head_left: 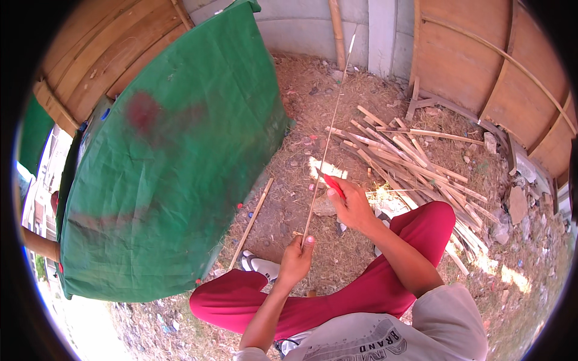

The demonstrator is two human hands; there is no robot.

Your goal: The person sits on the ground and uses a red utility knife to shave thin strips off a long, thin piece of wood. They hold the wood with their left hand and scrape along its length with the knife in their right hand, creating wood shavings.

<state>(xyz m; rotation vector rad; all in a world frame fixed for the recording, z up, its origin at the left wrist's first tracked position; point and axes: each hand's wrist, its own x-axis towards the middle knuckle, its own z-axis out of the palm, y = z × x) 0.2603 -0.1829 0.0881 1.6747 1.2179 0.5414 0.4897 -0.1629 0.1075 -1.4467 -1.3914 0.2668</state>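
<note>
A long thin bamboo stick [330, 133] slants up and away from me, its far tip pale. The fingers of my left hand [295, 260] are closed round its near end, just above my lap. My right hand [354, 207] grips a red-handled knife [333, 186] further along the stick. The knife's small blade points toward the stick and appears to touch it, though the exact contact is too small to tell. Below the hands are my bent legs in dark red trousers [355, 304].
A heap of split bamboo strips [415, 162] lies on the ground at the right. One loose strip [253, 221] rests left of my hands, beside a large green tarp [180, 174]. Wooden panels [463, 54] and a grey wall [295, 36] stand behind; rubble [518, 204] lies far right.
</note>
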